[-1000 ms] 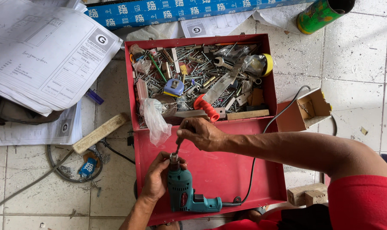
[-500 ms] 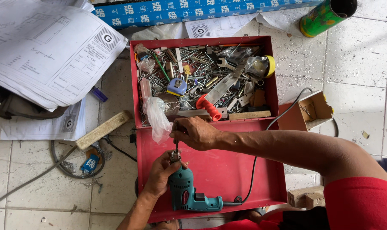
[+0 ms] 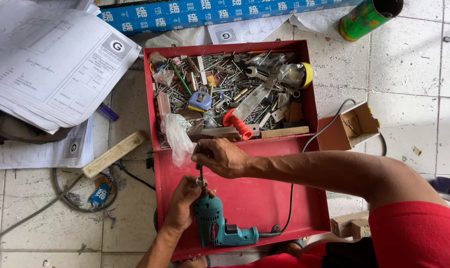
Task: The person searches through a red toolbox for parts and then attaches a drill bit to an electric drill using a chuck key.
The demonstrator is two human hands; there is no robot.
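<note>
left hand (image 3: 182,206) wrapped around the nose of a teal electric drill (image 3: 220,229), clenched right at the chuck end. right hand (image 3: 224,158) above it, fingers pinched shut on a thin dark bit or key (image 3: 200,171) going down into the chuck; too small to tell which. drill resting on the open lid (image 3: 264,198) of a red metal toolbox (image 3: 148,99), lid lying flat on the tiled floor (image 3: 413,74).

drill body standing roughly upright in frame, chuck pointing away toward the box tray, handle kinked off to the right with the black cord (image 3: 304,149) trailing from its end up past the lid. long axis of the bit in line with the chuck, near vertical in the picture.

handling guess: drill looks hard plastic over a motor, so fairly heavy and stiff, nothing fragile; best grabbed by the handle or the fat barrel. bit looks thin, stiff metal, probably slippery, easy to drop into the mess.

further out: tray crammed with loose screws and nails, a red-handled tool (image 3: 237,124), a small tape measure (image 3: 200,100), a clear plastic bag (image 3: 178,139) flopping over the edge. small open cardboard box (image 3: 351,129) just right of the toolbox, wood offcut (image 3: 115,154) to the left, stack of printed drawings (image 3: 51,64) top left, green can (image 3: 366,17) top right.
</note>
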